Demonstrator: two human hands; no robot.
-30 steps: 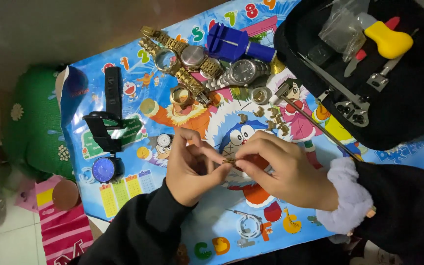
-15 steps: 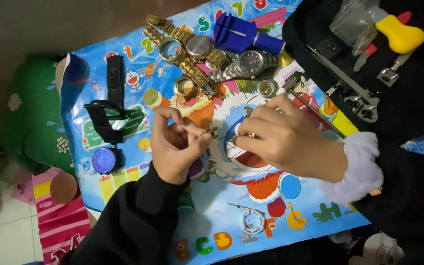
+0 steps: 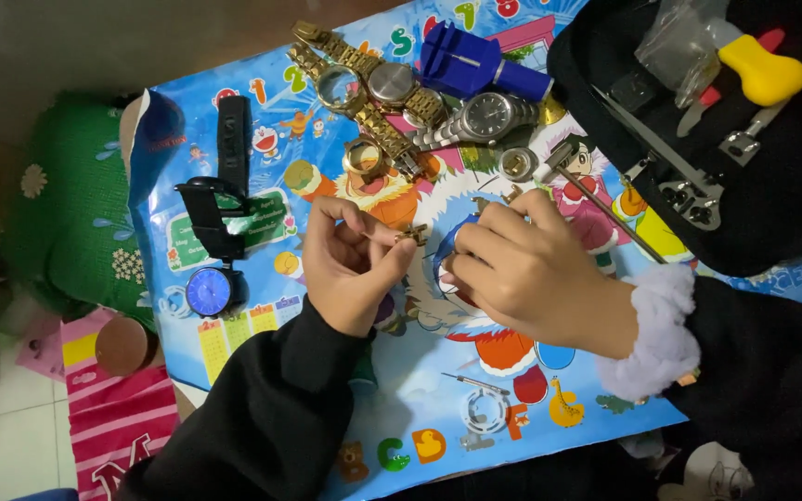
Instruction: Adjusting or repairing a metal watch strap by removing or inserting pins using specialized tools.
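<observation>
The small gold link piece (image 3: 412, 233) sits in the middle of the bright cartoon mat (image 3: 475, 436), pinched in the fingertips of the left hand (image 3: 350, 269). That hand is curled shut around it. The right hand (image 3: 522, 274) is just beside it, with its fingers bent close to the piece. I cannot tell if it holds a tiny thing too. It looks like the step now is working on this little piece up close.

Far from the hands lie gold watches (image 3: 364, 88), a silver watch (image 3: 485, 116) and a blue tool (image 3: 471, 63). A blue-faced watch (image 3: 208, 290) lies on the left. A black tool case (image 3: 735, 139) is far right. The next move needs steady, gentle fingers, because the piece is tiny and could slip.
</observation>
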